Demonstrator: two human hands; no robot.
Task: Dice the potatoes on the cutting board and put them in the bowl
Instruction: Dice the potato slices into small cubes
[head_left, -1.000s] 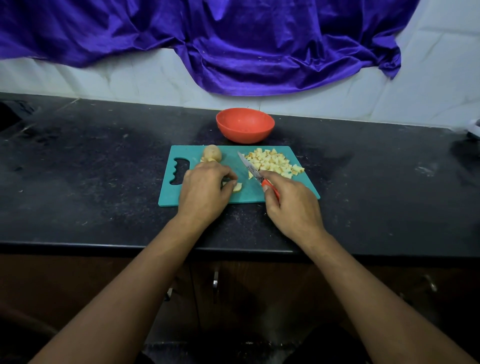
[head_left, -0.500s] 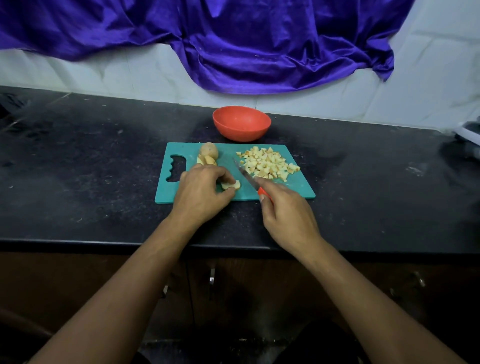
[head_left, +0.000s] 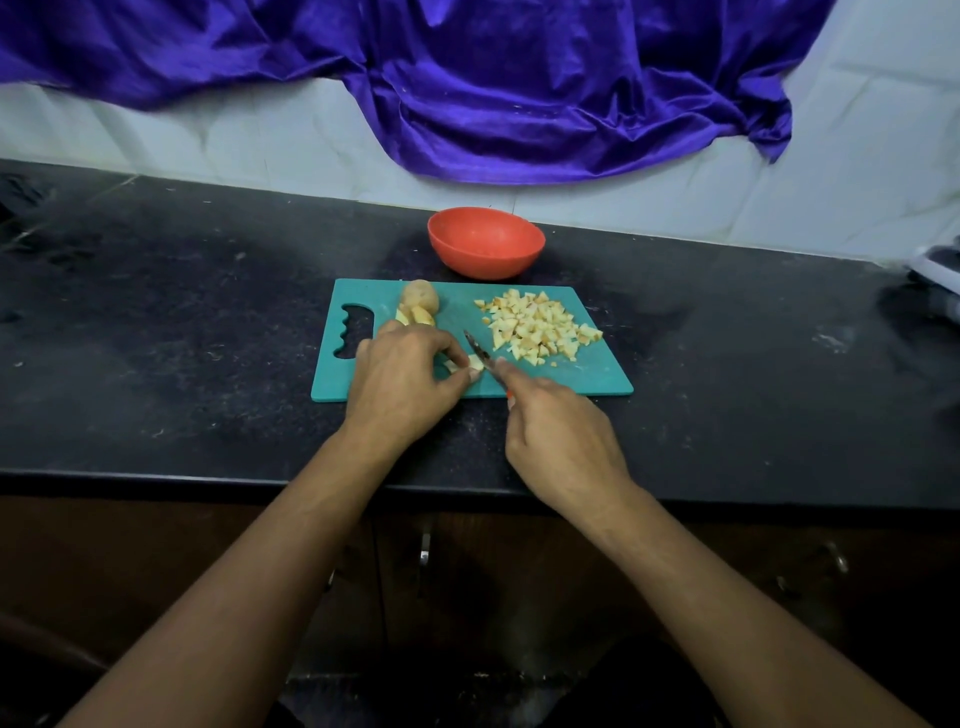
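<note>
Black speckled stone countertop (head_left: 182, 338), teal plastic cutting board (head_left: 597, 382) lying on it near the front edge, shiny purple cloth (head_left: 519, 88) draped on the white wall behind.

Left hand (head_left: 405, 382) has its fingers curled down, pinching a small pale potato piece (head_left: 470, 364) near the board's front edge. Right hand (head_left: 558, 441) is wrapped round a small red-handled knife (head_left: 480, 353), with the blade right against that piece. Heap of diced yellow potato cubes (head_left: 537, 325) sits on the board's right half, just past the blade. Brown-skinned potato chunk (head_left: 418, 299) lies just beyond the left knuckles. Round orange-red bowl (head_left: 485, 260) stands just behind the board.
</note>
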